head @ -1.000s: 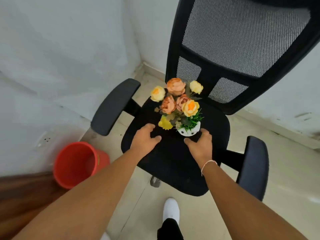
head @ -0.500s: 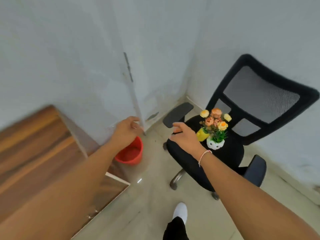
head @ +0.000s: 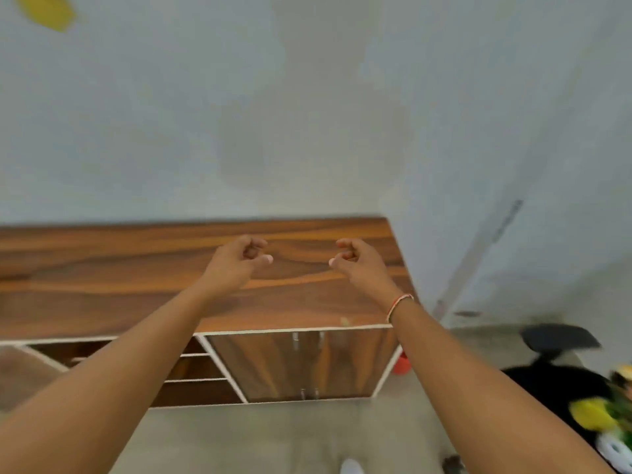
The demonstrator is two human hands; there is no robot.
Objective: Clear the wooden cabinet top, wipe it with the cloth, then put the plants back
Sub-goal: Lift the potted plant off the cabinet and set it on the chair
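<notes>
Your left hand and right hand hover over the wooden cabinet top, fingers loosely curled, both holding nothing. One plant sits on the black chair to the cabinet's right; it's blurred, prob. yellow flowers in a white pot.

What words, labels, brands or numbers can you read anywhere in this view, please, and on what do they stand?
None: no readable text shows in this view.
The wooden cabinet top, its doors and the wall show no print.
The yellow patch high on the wall is too blurred to tell whether it bears any writing.
</notes>
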